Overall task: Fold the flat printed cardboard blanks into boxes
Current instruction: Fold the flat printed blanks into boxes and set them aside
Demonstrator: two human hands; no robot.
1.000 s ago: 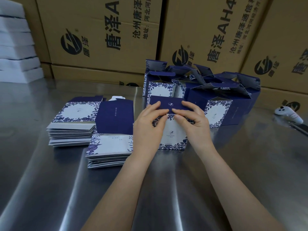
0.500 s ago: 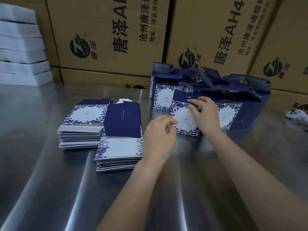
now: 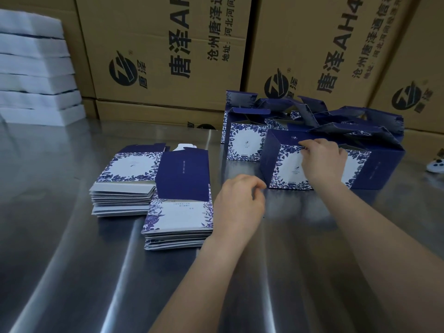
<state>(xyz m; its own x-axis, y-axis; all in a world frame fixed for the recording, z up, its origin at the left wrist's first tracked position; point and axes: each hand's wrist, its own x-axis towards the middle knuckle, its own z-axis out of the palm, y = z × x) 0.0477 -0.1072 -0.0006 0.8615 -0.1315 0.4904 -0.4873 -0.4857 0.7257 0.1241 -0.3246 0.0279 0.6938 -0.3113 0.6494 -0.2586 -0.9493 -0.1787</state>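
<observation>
From the head camera we looked down on a steel table [image 3: 72, 272] with both bare forearms reaching forward. The right hand [image 3: 322, 162] lay on a folded box [image 3: 286, 169] that stood upright on the table to the right of centre. The box's white front with its blue floral border faced us, and its navy side was turned to the left. The fingers [image 3: 306, 146] were bent over the top front edge of the box and held it there; we could not see the thumb.

The left hand [image 3: 240, 205] hung just above the table, apart from the box and near its lower left corner. Its fingers were loosely curled and had hold of nothing.

Just left of that hand sat the nearer stack of flat blanks [image 3: 179, 219], with the navy panel of its top blank [image 3: 182, 176] lying towards the back. The farther stack of flat blanks [image 3: 125, 179] lay beside it to the left and slightly behind, floral face up.

Behind and right of the held box we saw a cluster of other folded boxes [image 3: 310, 114], crowded close together with their navy top flaps standing open at different angles.

Brown shipping cartons [image 3: 168, 56] printed with black characters and a round logo lined the back of the table. A pile of white slabs [image 3: 36, 68] stood at the far left. A small white device [image 3: 436, 165] lay at the right edge, too cut off for us to identify.
</observation>
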